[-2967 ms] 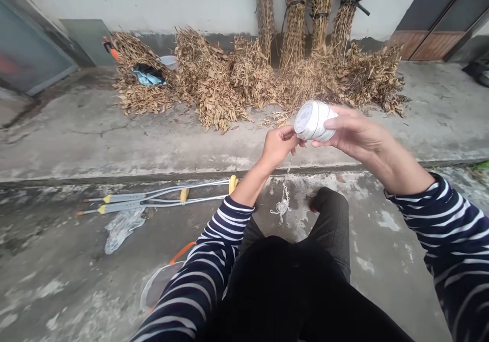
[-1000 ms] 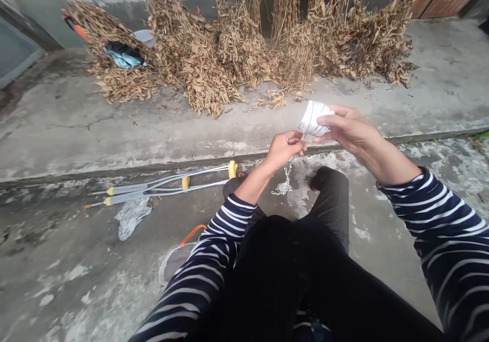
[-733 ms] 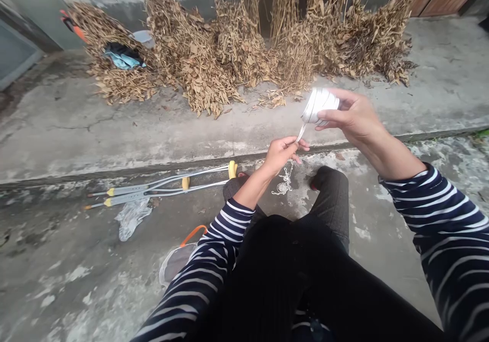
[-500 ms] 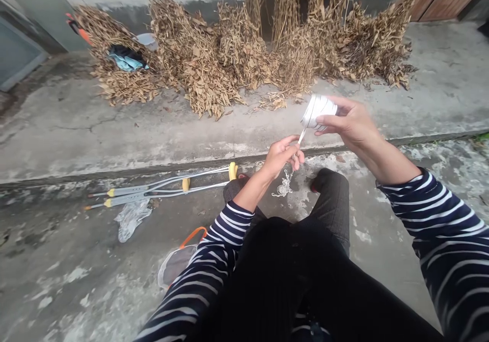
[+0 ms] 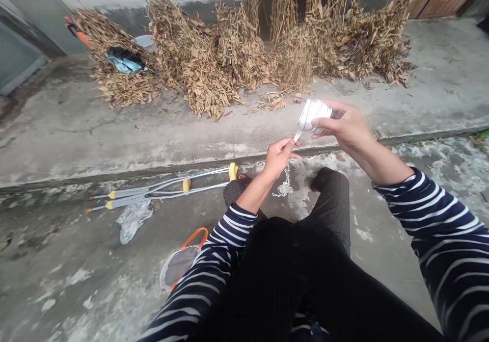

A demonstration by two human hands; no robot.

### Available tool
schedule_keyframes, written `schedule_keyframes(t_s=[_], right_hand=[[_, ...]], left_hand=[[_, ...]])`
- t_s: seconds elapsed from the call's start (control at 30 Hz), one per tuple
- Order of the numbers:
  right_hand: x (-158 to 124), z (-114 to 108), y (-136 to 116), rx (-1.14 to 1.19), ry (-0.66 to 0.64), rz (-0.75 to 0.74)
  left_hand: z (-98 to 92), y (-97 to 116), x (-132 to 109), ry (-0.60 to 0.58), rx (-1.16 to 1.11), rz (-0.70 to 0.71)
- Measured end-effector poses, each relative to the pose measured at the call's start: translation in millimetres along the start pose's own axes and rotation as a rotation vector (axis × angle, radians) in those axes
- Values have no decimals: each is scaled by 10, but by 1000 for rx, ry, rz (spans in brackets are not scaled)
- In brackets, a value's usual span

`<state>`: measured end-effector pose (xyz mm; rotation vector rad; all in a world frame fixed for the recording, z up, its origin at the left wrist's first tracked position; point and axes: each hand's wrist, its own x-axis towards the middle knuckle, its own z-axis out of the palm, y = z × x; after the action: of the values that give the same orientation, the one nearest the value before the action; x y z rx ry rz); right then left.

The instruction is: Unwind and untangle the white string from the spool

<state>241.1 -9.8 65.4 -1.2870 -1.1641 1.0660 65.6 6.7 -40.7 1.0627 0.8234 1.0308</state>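
We are seated on the grey concrete floor (image 5: 69, 260), black-trousered legs stretched out ahead, both arms in navy and white striped sleeves raised in front of us. Our right hand (image 5: 346, 125) is closed around a white roll of flat plastic strapping tape (image 5: 314, 115), fingers over the top and thumb under it, holding it up in the air above the raised concrete step (image 5: 114, 133). A short length of the white strip (image 5: 297, 135) runs down and left from the roll to our left hand (image 5: 278, 153), which pinches it between thumb and fingertips just below and beside the roll. From that left hand a tangled loose end of white cord (image 5: 283, 186) hangs down over the floor between our knees. To our left a pair of grey metal crutches with yellow grips (image 5: 160, 191) lies flat on the floor, with a crumpled clear plastic bag (image 5: 132, 219) just beside them and an orange-rimmed mesh bag (image 5: 181, 263) nearer our left elbow. Against the far wall sit heaps of dry brown stalks and leaves (image 5: 229, 56), with a blue cloth (image 5: 124, 62) lying on the leftmost heap.
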Motion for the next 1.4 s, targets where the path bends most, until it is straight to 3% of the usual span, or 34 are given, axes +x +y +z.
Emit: schedule_keyframes(t_s=[0.13,0.4,0.63,0.73,0.9,1.2,1.4], right_hand=[[-69,43,-27,8,-26,-18],[-25,37,-1,34,7,1],[-34,56,10,62,20,8],[-70,69,2,52,7,1],[-162,122,-75,33,-4,-29],[-137,134,-471,-11,-54,-154],[-168,102,-556,-35,-63,-119]], left_hand=[[-31,40,105,46,-33,-17],[17,130,19,-22,14,21],[85,99,33,76,-46,19],[107,60,92,139,-41,20],[152,44,192,121,-66,59],[326,434,726,74,128,102],[401,437,754,21,24,28]])
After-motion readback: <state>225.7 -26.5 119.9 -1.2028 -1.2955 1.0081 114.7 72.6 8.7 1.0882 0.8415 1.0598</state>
